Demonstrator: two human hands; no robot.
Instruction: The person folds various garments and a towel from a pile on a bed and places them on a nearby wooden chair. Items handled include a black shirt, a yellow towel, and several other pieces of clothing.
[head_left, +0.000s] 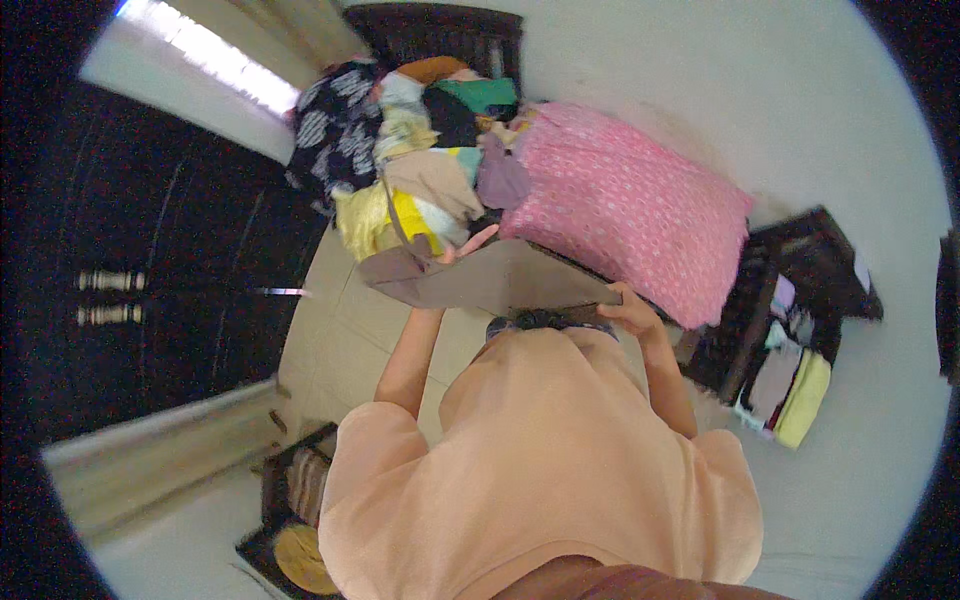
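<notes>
A grey-brown cloth garment (495, 277) hangs stretched between my hands in front of my waist. My left hand (466, 247) is at its far left part, with fingers showing above the cloth and the rest of the hand behind it. My right hand (630, 309) grips the cloth's right end. Beyond the cloth lies a heap of mixed clothes, with a beige piece (435, 180), a yellow piece (364, 217) and a mauve piece (501, 172) among them. A pink patterned pillow (637, 202) lies to the right of the heap.
A black garment with a white pattern (337, 120) lies at the heap's left. Dark furniture (810, 255) stands at the right, with folded clothes (780, 382) by it. A large dark door (165, 247) is on the left. A round woven item (304, 555) sits at lower left.
</notes>
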